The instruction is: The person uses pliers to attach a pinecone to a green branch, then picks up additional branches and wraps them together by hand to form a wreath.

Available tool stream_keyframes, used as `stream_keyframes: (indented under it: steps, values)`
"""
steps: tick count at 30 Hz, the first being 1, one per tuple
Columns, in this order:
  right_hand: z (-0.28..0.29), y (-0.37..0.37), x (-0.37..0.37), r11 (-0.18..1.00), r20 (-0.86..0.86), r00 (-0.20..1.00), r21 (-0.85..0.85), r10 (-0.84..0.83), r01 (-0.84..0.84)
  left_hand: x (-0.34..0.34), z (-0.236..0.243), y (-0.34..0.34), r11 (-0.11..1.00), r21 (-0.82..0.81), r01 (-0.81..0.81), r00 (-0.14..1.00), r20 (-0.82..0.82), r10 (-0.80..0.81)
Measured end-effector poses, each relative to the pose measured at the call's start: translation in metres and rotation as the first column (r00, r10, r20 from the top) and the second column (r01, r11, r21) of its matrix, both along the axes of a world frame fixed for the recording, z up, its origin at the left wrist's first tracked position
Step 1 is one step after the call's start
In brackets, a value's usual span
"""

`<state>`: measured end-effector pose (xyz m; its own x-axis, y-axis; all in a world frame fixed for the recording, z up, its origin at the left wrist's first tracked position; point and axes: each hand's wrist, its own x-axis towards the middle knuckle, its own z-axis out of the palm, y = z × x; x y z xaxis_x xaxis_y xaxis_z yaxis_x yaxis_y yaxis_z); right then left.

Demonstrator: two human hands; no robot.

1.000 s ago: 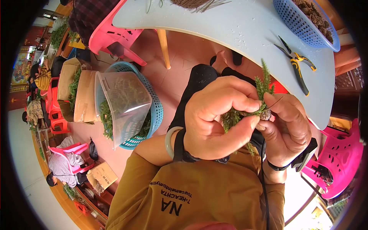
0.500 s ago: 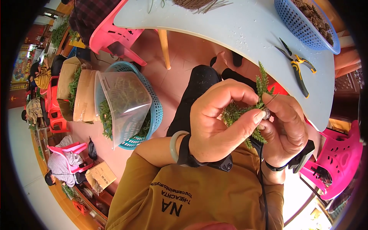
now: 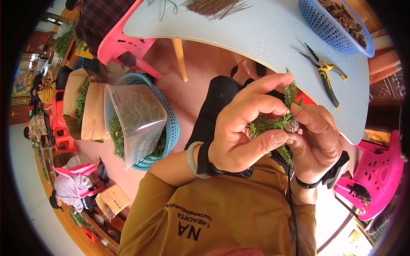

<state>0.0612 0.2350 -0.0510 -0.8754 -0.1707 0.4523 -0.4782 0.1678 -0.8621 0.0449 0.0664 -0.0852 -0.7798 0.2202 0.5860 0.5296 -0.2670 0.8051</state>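
Note:
An artificial evergreen sprig (image 3: 290,91) is held up in front of my chest between my two hands. My left hand (image 3: 239,136) is closed around its leafy branches from the left, its index finger raised. At the centre of the sprig sits a small brown pine cone (image 3: 292,126). My right hand (image 3: 318,143) pinches at the cone's right side with thumb and index finger. A thin dark wire (image 3: 301,109) sticks out above the right index finger. Part of the sprig lies hidden behind the left fingers and thumb.
On the pale table (image 3: 256,38) lie yellow-and-black pliers (image 3: 325,74), a bundle of brown wires (image 3: 215,6) and a blue basket (image 3: 337,30) of pine cones. To the left, a clear bin (image 3: 139,119) with greenery rests in a teal basket (image 3: 173,128). Other people sit farther off.
My left thumb has drawn back from the pine cone, which now shows more fully. The left index finger has lifted and straightened. My right hand keeps its pinch.

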Motion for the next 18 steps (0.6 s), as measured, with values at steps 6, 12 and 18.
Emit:
stream_keyframes:
  steps: [6, 12, 18]
  values:
    - [-0.001, -0.011, 0.004, 0.916, 0.233, 0.970, -0.400, 0.077, 0.023, -0.007, 0.001, -0.003, 0.999, -0.026, 0.030, 0.999, -0.020, -0.031]
    - [-0.014, -0.006, -0.003, 0.918, 0.107, 0.991, -0.396, 0.085, -0.036, -0.004, -0.004, 0.005, 0.994, 0.092, 0.066, 0.996, 0.057, -0.072]
    - [-0.017, -0.001, -0.009, 0.947, 0.030, 0.987, -0.286, 0.159, -0.144, -0.003, -0.007, 0.003, 0.997, 0.058, 0.059, 0.998, 0.031, -0.061]
